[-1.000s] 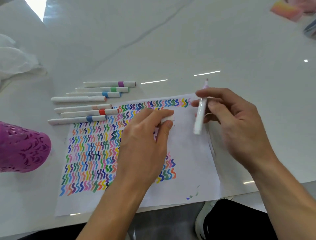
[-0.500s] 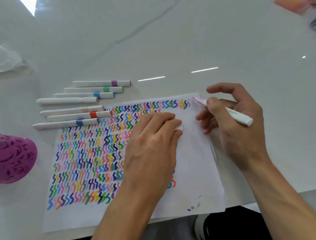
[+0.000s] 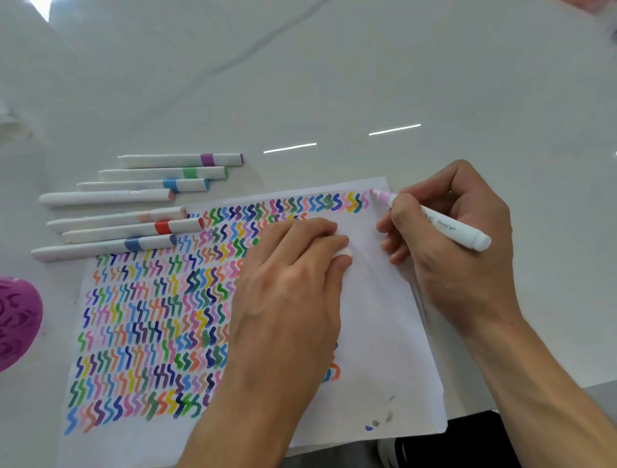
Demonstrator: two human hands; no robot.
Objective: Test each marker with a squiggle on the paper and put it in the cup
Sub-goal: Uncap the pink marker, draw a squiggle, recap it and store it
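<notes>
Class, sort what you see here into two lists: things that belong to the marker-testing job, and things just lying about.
Belong to the job:
- marker in the right hand
- white cap in the left hand
- paper
- seven capped markers
- purple cup

Just lying about:
- pink object at the top right edge
- white shoe at the bottom edge

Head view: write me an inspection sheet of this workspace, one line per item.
Surface: white glossy table, light streaks reflected.
Job's things: paper mostly filled with squiggles; seven capped markers lying at its far left; purple cup at left edge, cut off.
Clutter: ink dots at the paper's near right corner.
Grippers: left hand rests on paper, pinching a white cap; right hand grips uncapped marker, tip at the paper's far right corner.
Cables: nothing seen.
Surroundings: dark clothing and shoe below the table edge.
</notes>
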